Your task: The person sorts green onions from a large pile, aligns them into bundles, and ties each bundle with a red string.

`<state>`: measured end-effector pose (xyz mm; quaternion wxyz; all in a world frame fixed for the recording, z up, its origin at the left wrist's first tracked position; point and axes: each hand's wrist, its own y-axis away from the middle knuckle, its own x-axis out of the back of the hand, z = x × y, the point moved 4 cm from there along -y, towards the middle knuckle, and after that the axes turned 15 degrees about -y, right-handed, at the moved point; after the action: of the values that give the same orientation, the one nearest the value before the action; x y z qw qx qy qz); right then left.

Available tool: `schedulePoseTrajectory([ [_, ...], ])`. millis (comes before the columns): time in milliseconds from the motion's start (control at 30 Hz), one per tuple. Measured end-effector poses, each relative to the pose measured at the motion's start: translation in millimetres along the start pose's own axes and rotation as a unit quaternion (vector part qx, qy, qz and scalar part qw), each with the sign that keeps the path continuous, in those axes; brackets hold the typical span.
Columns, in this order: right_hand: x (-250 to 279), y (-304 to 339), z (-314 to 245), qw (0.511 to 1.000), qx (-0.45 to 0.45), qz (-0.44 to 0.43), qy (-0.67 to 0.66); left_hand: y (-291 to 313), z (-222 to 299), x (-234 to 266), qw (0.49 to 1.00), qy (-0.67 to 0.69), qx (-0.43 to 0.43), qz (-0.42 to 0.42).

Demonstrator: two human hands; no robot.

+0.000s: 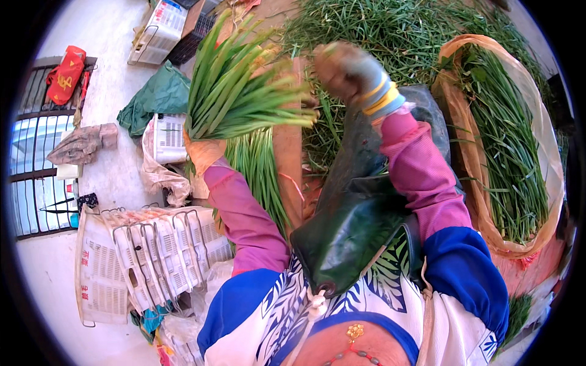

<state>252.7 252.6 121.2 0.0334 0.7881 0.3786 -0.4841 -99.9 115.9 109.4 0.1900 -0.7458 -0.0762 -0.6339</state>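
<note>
Left fingers gripping one leafy bunch, right fingers too blurred to tell, one filled sack

A narrow gap shows between the green bunch and the right hand; the filled sack limits passage rightward. Stacked white crates crowd the lower left; the dark apron bulges between the pink sleeves.

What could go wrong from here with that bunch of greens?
The left hand grips the bunch of greens near one end and the rest fans out, so stalks might slip free.

Any that drop could mix into the loose pile of greens beyond.

The right hand is blurred and near the fanned-out tips; a knock might bruise them.
</note>
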Motion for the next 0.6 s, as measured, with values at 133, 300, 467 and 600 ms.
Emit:
schedulePoseTrajectory([
  [133, 74, -5, -38, 0.996, 0.032, 0.053, -0.067, 7, 39, 45, 0.932, -0.268, 0.128, -0.209],
  [300, 53, -7, 15, 0.942, -0.043, 0.054, 0.327, 2, -20, -7, 0.974, 0.172, 0.143, -0.031],
  [467, -31, -6, 38, 0.990, -0.049, 0.013, 0.135, -5, -10, -20, 0.949, 0.298, 0.102, 0.038],
  [600, -15, -5, 39, 0.962, -0.174, 0.072, 0.199, -3, 21, 2, 0.983, -0.029, 0.167, -0.066],
])
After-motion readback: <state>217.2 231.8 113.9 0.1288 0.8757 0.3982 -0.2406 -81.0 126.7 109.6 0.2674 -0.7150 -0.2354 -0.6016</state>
